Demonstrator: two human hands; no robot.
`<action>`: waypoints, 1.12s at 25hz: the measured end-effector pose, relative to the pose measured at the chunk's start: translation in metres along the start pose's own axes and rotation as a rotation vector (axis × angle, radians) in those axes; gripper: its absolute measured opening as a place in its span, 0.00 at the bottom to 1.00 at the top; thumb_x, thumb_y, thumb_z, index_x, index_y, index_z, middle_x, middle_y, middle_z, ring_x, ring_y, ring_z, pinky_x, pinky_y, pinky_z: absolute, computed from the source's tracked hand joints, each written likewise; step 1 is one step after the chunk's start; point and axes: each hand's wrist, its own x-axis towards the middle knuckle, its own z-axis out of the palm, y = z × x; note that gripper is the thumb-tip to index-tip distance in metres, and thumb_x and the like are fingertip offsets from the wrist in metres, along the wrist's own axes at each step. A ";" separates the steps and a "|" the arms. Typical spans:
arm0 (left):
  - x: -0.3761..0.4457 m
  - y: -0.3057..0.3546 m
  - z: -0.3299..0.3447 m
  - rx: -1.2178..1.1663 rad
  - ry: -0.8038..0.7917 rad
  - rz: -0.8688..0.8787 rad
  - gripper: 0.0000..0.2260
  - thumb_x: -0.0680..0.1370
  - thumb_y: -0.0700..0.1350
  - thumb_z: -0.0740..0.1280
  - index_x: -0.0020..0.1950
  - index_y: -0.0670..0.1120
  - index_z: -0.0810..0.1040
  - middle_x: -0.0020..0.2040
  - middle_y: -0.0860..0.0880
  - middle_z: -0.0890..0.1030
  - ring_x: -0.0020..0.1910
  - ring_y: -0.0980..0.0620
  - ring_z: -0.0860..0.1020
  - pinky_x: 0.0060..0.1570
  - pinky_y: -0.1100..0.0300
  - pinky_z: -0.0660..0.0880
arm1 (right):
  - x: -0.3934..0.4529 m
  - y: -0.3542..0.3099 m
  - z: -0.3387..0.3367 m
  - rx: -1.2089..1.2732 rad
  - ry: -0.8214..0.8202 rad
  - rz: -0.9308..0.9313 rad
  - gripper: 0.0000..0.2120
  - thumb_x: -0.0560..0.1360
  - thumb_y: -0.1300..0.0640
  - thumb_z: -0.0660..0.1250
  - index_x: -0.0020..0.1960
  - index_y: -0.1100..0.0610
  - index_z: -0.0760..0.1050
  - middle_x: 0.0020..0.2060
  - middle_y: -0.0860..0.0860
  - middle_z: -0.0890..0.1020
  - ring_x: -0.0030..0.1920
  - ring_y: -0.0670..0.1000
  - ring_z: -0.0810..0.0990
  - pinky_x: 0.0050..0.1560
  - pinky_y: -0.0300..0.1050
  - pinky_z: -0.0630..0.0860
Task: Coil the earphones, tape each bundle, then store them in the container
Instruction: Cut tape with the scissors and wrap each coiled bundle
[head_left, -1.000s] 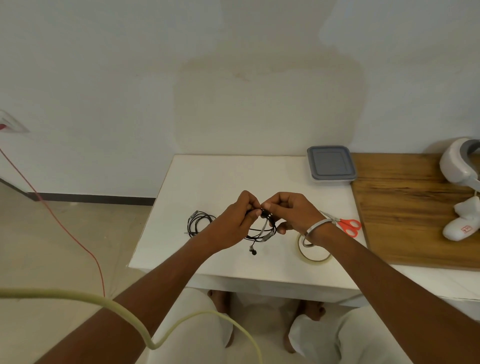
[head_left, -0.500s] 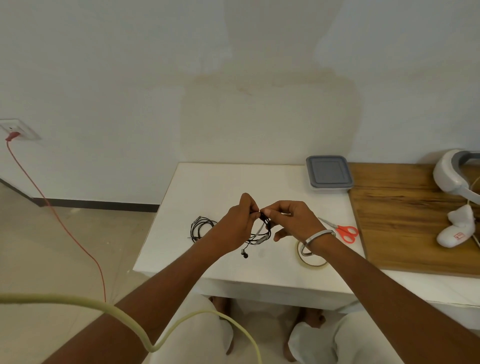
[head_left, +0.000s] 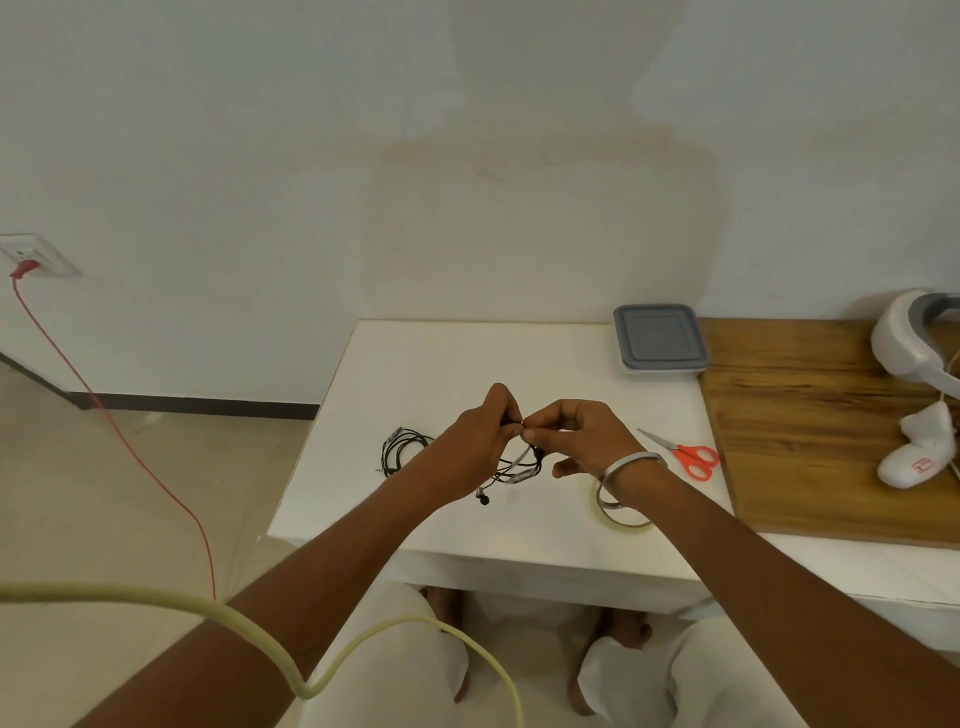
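Your left hand and right hand both pinch the coil above the bench, likely to keep its loops together for taping. Tape lies near; the container stands lidded.

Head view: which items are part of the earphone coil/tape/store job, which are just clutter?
Job:
- earphones in hands, pinched by left hand and right hand
- second coiled earphones on the white table
- tape roll
- scissors
- lidded container

Lying about:
- white headset
- white controller
- wooden board
- red cable
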 end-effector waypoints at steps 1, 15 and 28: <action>0.000 0.000 0.000 -0.009 0.004 0.003 0.03 0.83 0.43 0.56 0.51 0.45 0.64 0.34 0.51 0.70 0.30 0.54 0.64 0.30 0.65 0.62 | 0.001 0.001 0.002 -0.026 0.020 -0.022 0.07 0.70 0.59 0.74 0.48 0.58 0.81 0.42 0.54 0.85 0.39 0.49 0.83 0.34 0.41 0.79; 0.002 -0.002 0.007 -0.248 0.032 -0.047 0.03 0.83 0.41 0.57 0.51 0.42 0.68 0.32 0.54 0.68 0.29 0.58 0.64 0.32 0.65 0.64 | 0.000 0.015 0.017 -0.447 0.211 -0.304 0.06 0.74 0.59 0.69 0.47 0.56 0.71 0.36 0.42 0.76 0.33 0.45 0.77 0.34 0.29 0.70; 0.006 0.000 0.009 -0.327 0.085 -0.062 0.01 0.83 0.41 0.58 0.53 0.45 0.67 0.29 0.64 0.74 0.28 0.59 0.66 0.32 0.68 0.65 | -0.004 0.026 0.013 -0.323 0.140 -0.373 0.24 0.71 0.59 0.72 0.62 0.51 0.64 0.44 0.44 0.80 0.44 0.44 0.78 0.41 0.29 0.72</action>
